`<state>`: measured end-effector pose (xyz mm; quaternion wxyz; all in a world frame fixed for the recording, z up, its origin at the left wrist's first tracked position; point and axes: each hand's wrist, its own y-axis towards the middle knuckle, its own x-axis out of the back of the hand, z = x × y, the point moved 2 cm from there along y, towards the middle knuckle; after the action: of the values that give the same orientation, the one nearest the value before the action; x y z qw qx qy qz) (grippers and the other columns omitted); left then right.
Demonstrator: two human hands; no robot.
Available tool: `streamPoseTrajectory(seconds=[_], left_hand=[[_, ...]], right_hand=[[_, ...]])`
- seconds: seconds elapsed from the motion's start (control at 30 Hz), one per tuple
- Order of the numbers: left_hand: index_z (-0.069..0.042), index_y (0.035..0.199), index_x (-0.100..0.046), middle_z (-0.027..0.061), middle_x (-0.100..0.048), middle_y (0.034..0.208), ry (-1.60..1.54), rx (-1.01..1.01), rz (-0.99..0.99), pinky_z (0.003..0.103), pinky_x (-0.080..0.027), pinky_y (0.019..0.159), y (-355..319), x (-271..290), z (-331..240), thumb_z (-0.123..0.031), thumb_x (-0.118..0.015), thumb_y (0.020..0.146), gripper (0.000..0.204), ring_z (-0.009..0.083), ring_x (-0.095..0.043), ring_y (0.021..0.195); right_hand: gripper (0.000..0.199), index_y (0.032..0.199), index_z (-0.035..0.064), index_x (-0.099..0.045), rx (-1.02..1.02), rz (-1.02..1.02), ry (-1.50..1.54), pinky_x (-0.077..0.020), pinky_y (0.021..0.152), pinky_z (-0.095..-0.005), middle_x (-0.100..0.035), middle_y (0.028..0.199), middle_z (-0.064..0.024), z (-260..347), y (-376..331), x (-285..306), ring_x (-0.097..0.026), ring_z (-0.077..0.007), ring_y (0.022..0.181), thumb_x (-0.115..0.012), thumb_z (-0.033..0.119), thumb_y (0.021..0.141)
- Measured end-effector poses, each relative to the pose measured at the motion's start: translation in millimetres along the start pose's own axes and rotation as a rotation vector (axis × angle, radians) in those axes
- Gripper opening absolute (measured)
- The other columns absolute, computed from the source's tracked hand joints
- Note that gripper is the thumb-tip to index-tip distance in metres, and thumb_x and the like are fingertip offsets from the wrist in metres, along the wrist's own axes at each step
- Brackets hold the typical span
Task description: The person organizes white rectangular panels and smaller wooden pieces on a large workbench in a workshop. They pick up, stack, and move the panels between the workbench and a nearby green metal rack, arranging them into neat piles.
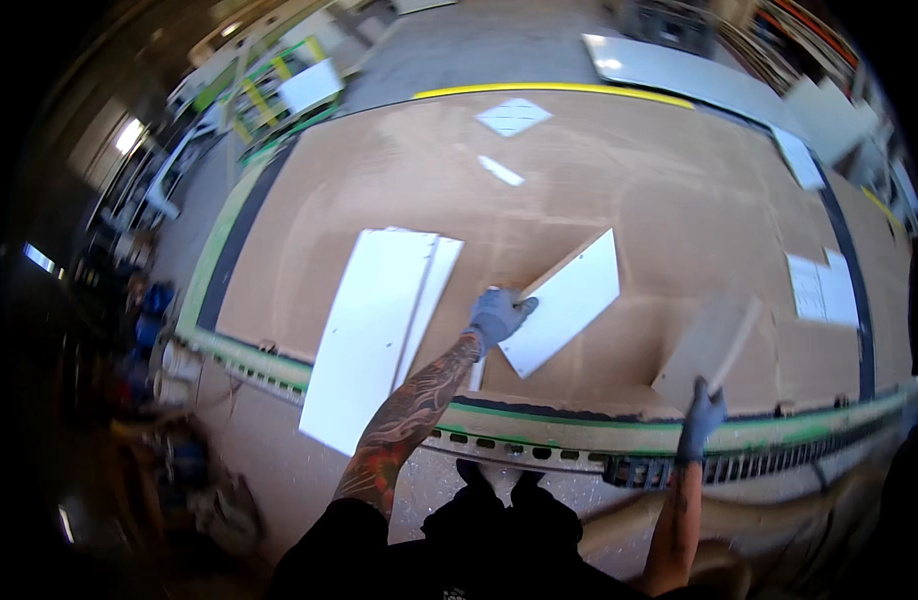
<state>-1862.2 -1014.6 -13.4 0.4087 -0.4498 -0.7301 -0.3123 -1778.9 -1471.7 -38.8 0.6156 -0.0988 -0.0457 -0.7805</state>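
Note:
My left hand [500,315], in a grey glove, is closed on the left edge of a white panel [569,305] that stands tilted over the table. My right hand [702,418], gloved alike, grips the lower edge of a pale board [704,350], raised at a slant and smeared by motion. Left of my left arm lie long white panels [369,320], overlapping and reaching past the table's near edge. A narrow white strip [477,374] shows partly behind my left wrist.
The wide brown-topped table [379,160] has a green and black border. On it lie a white diamond-shaped piece [514,117], a small white strip [501,170] and white pieces [824,288] at the right. A black cable chain [749,463] runs along the near edge.

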Motion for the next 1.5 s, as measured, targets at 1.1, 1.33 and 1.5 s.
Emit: streamPoseTrajectory(seconds=[1.1, 1.33, 1.5], left_hand=[[0.005, 0.124, -0.065, 0.0124, -0.073, 0.108, -0.666, 0.594, -0.196, 0.032, -0.054, 0.083, -426.5, 181.2, 500.2, -0.040, -0.073, 0.092, 0.056, 0.0163, -0.067, 0.096], [-0.005, 0.129, -0.064, 0.0211, -0.068, 0.113, -0.200, 0.577, 0.011, 0.041, -0.054, 0.090, -399.3, 209.9, 492.5, -0.039, -0.068, 0.092, 0.051, 0.0332, -0.066, 0.103], [-0.010, 0.127, -0.065, 0.0196, -0.063, 0.103, -0.170, 0.546, 0.014, 0.047, -0.053, 0.084, -391.2, 201.8, 499.2, -0.036, -0.069, 0.089, 0.046, 0.0377, -0.063, 0.096]], right_hand=[[0.044, 0.128, 0.0053, -0.060, -0.512, 0.855, 0.429, -0.0531, 0.089, -0.0317, -0.066, 0.114, -0.0041, 30.2, -380.4, -611.4, -0.064, -0.0161, 0.103, -0.068, 0.034, 0.096], [0.053, 0.111, 0.0071, -0.069, -0.314, 0.922, -0.316, -0.0571, 0.072, -0.0372, -0.069, 0.088, -0.0052, 11.4, -362.1, -627.8, -0.069, -0.0186, 0.085, -0.070, 0.055, 0.088], [0.071, 0.095, 0.0053, -0.076, 0.194, 0.946, -1.012, -0.0556, 0.085, -0.0448, -0.074, 0.095, -0.0197, 34.1, -356.9, -626.2, -0.072, -0.0337, 0.096, -0.051, 0.071, 0.090]])
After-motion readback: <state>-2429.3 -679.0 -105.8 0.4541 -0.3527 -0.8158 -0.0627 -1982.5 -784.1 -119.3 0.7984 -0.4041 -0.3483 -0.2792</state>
